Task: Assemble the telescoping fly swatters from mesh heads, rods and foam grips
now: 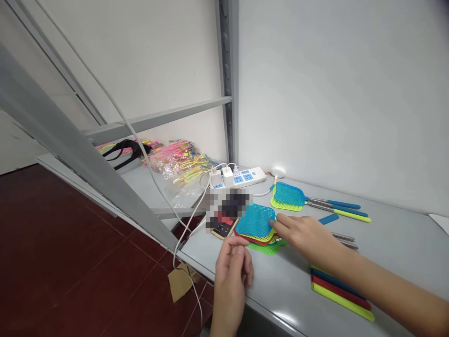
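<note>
A stack of fly swatters (pixel 257 224) lies on the grey table (pixel 396 243), blue mesh head on top, with red, yellow and green ones beneath. My right hand (pixel 305 236) rests on the stack's right edge with its fingers stretched out towards the heads. The coloured handles (pixel 338 292) of that stack stick out under my right forearm. My left hand (pixel 233 267) hovers over the table's front edge, fingers loosely curled, nothing visible in them. Two more swatters (pixel 289 196) lie apart further back, blue on green.
A white power strip (pixel 238 177) with plugged chargers and cables sits at the back near the wall. A blurred dark object (pixel 226 213) lies beside the stack. Packets of colourful items (pixel 178 159) sit on a lower shelf at left. Metal rack posts (pixel 228 79) stand behind.
</note>
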The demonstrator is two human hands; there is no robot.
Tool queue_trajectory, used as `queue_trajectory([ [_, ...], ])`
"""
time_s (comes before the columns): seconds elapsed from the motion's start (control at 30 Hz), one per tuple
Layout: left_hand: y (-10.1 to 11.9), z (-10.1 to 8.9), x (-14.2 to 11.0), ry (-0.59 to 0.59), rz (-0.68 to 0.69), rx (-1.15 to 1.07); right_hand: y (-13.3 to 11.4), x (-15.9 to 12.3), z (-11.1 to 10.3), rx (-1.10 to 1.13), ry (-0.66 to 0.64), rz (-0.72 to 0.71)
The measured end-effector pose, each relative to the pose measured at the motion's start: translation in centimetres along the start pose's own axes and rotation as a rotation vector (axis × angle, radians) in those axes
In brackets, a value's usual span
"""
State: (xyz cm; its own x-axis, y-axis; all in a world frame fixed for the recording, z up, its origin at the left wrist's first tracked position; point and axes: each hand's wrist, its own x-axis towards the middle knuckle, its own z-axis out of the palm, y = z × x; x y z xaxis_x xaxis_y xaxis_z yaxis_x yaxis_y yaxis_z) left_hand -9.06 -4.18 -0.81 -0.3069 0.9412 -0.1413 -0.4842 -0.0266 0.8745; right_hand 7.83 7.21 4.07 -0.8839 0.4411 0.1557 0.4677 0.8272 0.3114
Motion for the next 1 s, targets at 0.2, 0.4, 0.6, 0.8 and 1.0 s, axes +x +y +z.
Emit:
queue_trajectory([
  [0.2,-0.5,0.5,-0.5,-0.088,0.006,0.184,-0.1,-0.6,-0.7,0.093,-0.099,0.064],
  [0.4,-0.3,1.3,-1.0,-0.114,0.008,0.208,-1.2,-3.3,-4.6,0.593,0.097,0.222],
  [0.6,-0.1,6.0,-3.8,-0.217,0.163,0.35,-4.4,-6.4,-9.9,1.529,0.551,0.595],
  [0.8,0.6,10.3,-8.6,-0.49,0.358,0.785,-6.2,-7.5,-12.6,2.108,0.961,0.646],
  [1.0,1.8,12.5,-10.3,-0.862,0.115,0.748,-5.7,-13.3,-13.2,2.165,1.024,0.673],
])
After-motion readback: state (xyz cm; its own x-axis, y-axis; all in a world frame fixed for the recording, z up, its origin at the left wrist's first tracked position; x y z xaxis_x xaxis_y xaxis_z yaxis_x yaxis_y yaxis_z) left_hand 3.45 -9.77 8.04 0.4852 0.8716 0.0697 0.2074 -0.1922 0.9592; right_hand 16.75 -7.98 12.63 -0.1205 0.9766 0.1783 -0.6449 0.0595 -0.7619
